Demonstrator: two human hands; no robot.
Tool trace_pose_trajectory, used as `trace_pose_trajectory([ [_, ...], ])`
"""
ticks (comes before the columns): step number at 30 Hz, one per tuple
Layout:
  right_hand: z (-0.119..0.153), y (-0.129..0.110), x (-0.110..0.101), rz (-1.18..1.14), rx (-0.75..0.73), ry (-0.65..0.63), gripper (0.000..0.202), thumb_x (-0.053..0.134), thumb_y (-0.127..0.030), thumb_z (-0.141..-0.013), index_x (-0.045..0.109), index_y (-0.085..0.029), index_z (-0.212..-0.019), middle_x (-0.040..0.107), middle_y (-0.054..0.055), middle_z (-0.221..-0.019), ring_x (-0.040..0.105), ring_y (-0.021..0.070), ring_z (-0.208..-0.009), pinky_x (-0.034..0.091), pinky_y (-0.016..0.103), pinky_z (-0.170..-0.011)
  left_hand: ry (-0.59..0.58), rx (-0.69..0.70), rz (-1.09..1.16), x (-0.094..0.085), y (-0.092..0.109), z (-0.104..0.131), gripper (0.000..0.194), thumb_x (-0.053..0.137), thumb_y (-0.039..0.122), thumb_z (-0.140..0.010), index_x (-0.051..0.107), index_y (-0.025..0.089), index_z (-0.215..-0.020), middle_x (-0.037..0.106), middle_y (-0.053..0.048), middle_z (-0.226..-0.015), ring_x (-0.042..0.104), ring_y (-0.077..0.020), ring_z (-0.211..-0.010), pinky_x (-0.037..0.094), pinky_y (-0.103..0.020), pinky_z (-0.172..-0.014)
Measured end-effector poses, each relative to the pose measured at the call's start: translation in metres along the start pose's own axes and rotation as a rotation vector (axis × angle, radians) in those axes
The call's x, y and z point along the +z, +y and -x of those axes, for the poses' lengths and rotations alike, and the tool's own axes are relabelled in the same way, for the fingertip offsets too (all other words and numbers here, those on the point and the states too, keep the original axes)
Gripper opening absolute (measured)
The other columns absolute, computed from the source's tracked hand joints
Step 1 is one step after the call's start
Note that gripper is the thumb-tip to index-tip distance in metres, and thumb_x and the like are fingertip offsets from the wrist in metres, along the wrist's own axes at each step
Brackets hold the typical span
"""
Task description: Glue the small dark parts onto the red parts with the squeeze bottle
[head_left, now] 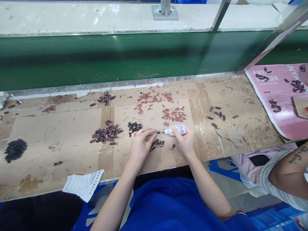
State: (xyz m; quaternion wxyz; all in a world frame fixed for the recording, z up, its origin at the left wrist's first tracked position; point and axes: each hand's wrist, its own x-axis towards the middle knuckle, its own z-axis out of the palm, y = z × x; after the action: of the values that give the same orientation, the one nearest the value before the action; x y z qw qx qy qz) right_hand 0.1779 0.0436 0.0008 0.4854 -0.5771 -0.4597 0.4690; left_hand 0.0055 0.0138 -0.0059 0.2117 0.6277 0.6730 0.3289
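Observation:
My left hand (141, 143) pinches a small black part (158, 132) between its fingertips. In my right hand (185, 141) is a clear squeeze bottle (176, 130), lying nearly level, its thin blue-green tip at the black part. A pile of black parts (134, 127) lies just beyond my left hand, and dark parts in a row (157, 144) lie beside its thumb. Beyond the bottle are many small red pieces (173, 114), spread flat on the cardboard. One dark part (173, 147) sits alone below the bottle.
Red-and-black parts (106, 132) are heaped left of my hands, and a black pile (16, 150) lies far left. A paper slip (84, 185) overhangs the cardboard-covered table's (72, 128) front edge. At right are a pink sheet (274, 96) and another person's arm (288, 170). A green belt (108, 61) runs behind.

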Motion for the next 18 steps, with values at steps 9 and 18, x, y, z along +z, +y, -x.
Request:
trace_pose_trajectory([
  [9, 0.0013, -0.0014, 0.0017, 0.004, -0.008, -0.022, 0.023, 0.07, -0.041, -0.07, 0.066, -0.019, -0.07, 0.07, 0.003, -0.067, 0.063, 0.0179, -0.062, 0.051, 0.03, -0.059, 0.003, 0.031, -0.076, 0.0027, -0.0002, 0.0018, 0.01, 0.064, 0.027, -0.084, 0.074, 0.028, -0.087, 0.077, -0.003, -0.095, 0.068, -0.0242, -0.097, 0.04, -0.042, -0.088],
  [18, 0.0028, 0.0009, 0.0016, 0.0, -0.002, -0.008, 0.024, 0.07, -0.041, -0.072, 0.068, -0.018, -0.074, 0.072, 0.005, -0.072, 0.066, 0.0196, -0.067, 0.052, 0.031, -0.062, -0.004, 0.032, -0.107, 0.0023, -0.0004, 0.0029, 0.01, 0.064, 0.027, -0.085, 0.074, 0.028, -0.088, 0.077, -0.003, -0.094, 0.068, -0.0241, -0.098, 0.038, -0.042, -0.085],
])
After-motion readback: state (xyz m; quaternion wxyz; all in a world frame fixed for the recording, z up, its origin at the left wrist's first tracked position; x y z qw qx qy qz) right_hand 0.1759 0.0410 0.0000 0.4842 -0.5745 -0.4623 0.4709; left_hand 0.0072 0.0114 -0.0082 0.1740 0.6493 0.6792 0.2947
